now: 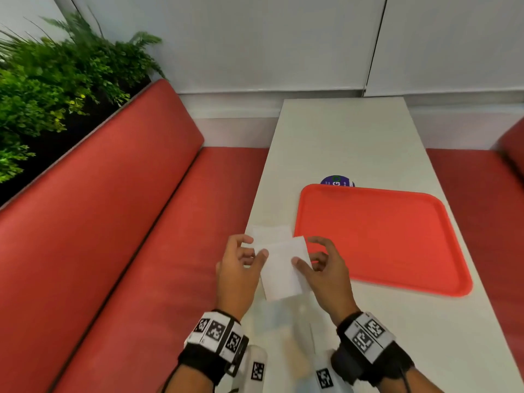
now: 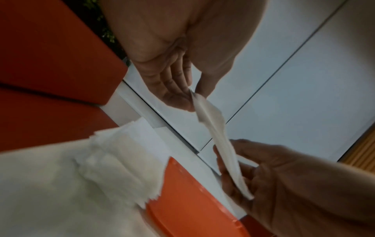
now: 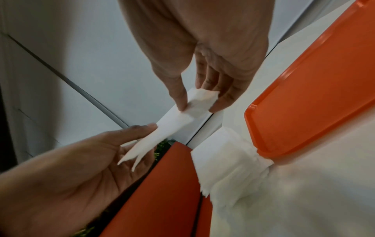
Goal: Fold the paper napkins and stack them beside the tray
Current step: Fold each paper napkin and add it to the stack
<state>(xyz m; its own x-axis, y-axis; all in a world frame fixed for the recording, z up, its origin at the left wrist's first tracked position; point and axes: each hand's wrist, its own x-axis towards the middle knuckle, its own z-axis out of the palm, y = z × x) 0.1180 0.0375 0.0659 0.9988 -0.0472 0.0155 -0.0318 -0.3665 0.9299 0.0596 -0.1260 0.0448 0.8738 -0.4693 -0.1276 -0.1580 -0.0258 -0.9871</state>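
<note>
Both hands hold one white paper napkin [image 1: 283, 268] in the air over the table's left edge. My left hand [image 1: 256, 248] pinches its left side between thumb and fingers [image 2: 182, 99]. My right hand [image 1: 304, 251] pinches the right side [image 3: 198, 107]. In the right wrist view the napkin [image 3: 172, 126] shows two layers, spread apart at the left hand's end. A low stack of folded napkins [image 1: 270, 234] lies on the table just beyond the hands, against the left end of the orange tray [image 1: 382, 236]. The stack [image 3: 229, 157] touches the tray's corner [image 3: 263, 149].
The narrow white table [image 1: 340, 137] runs away to the wall. Red bench seats [image 1: 127, 222] flank it on both sides. A purple round sticker [image 1: 337, 181] peeks out behind the tray. Green plants [image 1: 51, 80] stand behind the left bench.
</note>
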